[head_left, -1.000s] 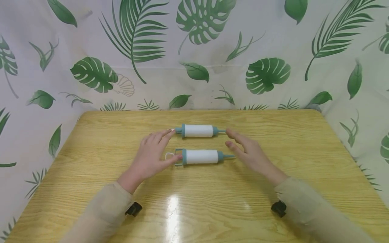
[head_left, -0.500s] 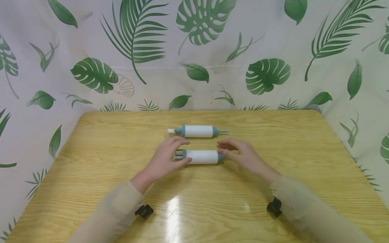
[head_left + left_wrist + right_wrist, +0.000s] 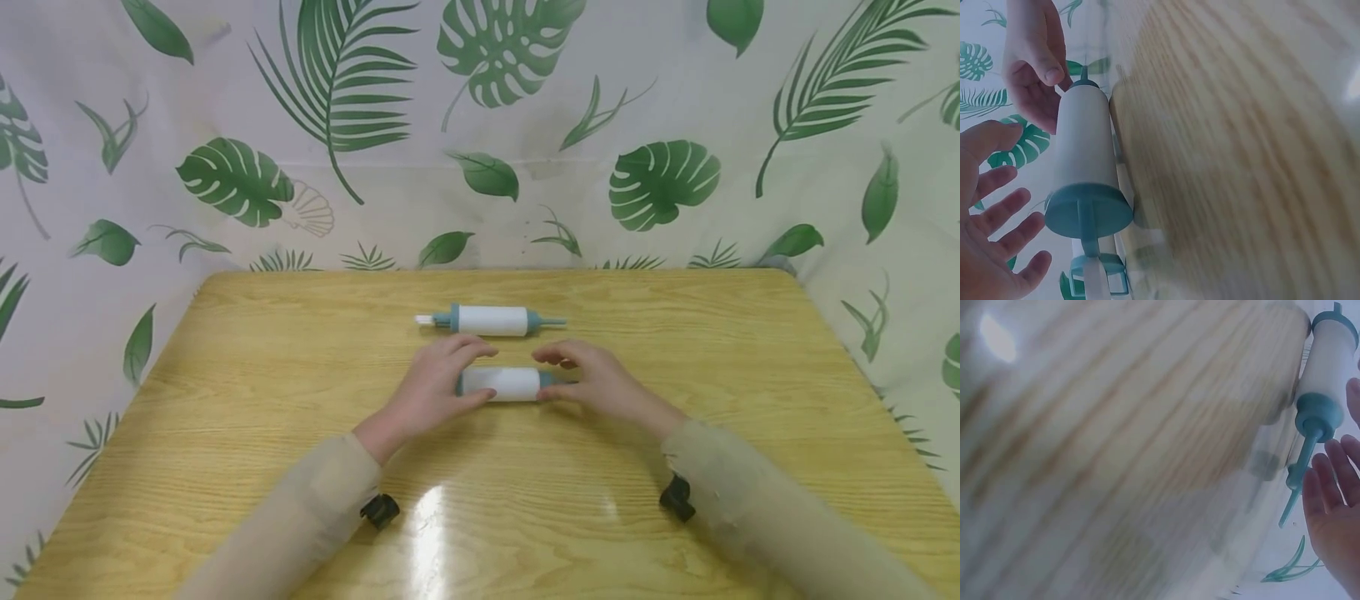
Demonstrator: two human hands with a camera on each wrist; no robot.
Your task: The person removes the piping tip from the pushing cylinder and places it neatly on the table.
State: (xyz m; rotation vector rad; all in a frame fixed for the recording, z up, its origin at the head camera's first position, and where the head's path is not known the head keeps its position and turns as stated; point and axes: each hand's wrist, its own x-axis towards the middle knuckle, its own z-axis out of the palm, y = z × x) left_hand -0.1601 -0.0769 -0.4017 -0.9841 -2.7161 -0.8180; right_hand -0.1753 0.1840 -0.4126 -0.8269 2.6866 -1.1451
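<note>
Two white tubes with teal ends and thin nozzles lie parallel on the table. The near tube (image 3: 510, 383) has my left hand (image 3: 438, 379) over its handle end, thumb and fingers spread apart. At its nozzle end my right hand (image 3: 596, 382) hovers with thumb and fingers parted. The left wrist view shows the near tube (image 3: 1085, 137) beside the spread fingers of my left hand (image 3: 997, 225), with a gap between. In the right wrist view, fingers of my right hand (image 3: 1338, 506) are extended beside the near tube's nozzle. Whether a fingertip touches it, I cannot tell.
The far tube (image 3: 492, 321) lies behind the near one, its nozzle pointing right and a white handle at its left end. A wooden table (image 3: 262, 375) carries both. Behind and at the sides hangs a white cloth (image 3: 555, 183) with green leaves.
My left hand has moved right and nearer, from the handle ends to over the near tube's left part. My right hand has shifted slightly left and down. Both tubes lie where they were.
</note>
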